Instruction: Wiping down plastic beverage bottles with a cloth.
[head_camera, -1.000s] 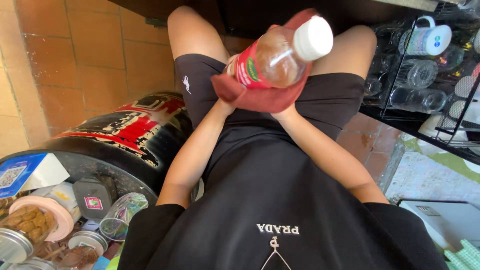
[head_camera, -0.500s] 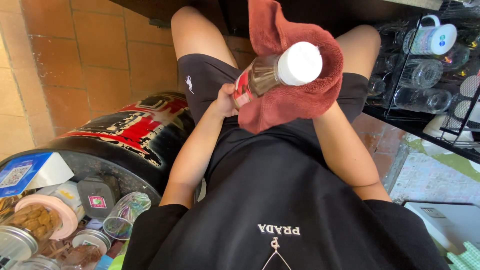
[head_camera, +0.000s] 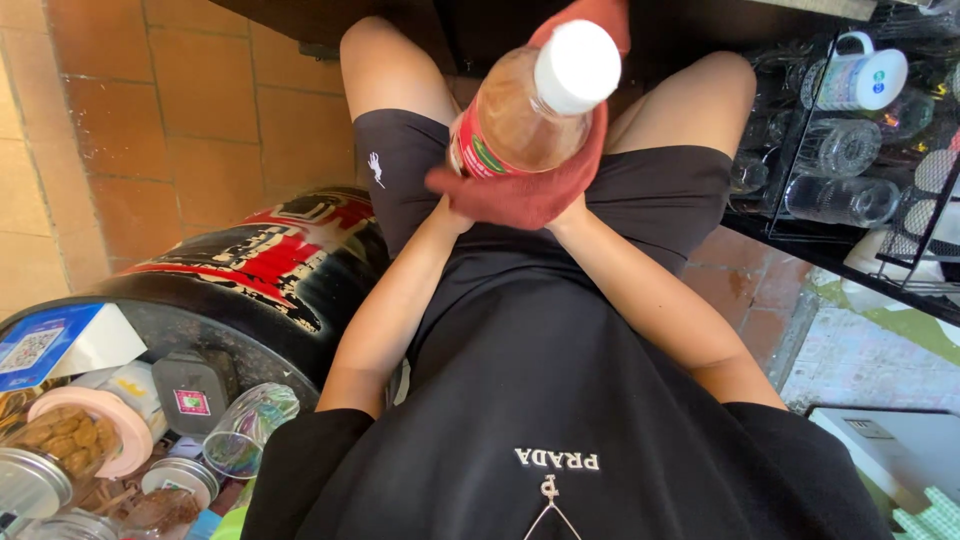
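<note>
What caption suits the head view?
Seated person's hands wrap a red cloth around a white-capped bottle over their lap.

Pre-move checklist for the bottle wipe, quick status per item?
1. Cap on bottle: white cap seated, ok.
2. Red cloth around bottle: wraps the lower side, ok.
3. Left hand grip: under the cloth, cannot tell.
4. Right hand grip: under the cloth, cannot tell.
5. Bottle apart from the glass rack: ok.
</note>
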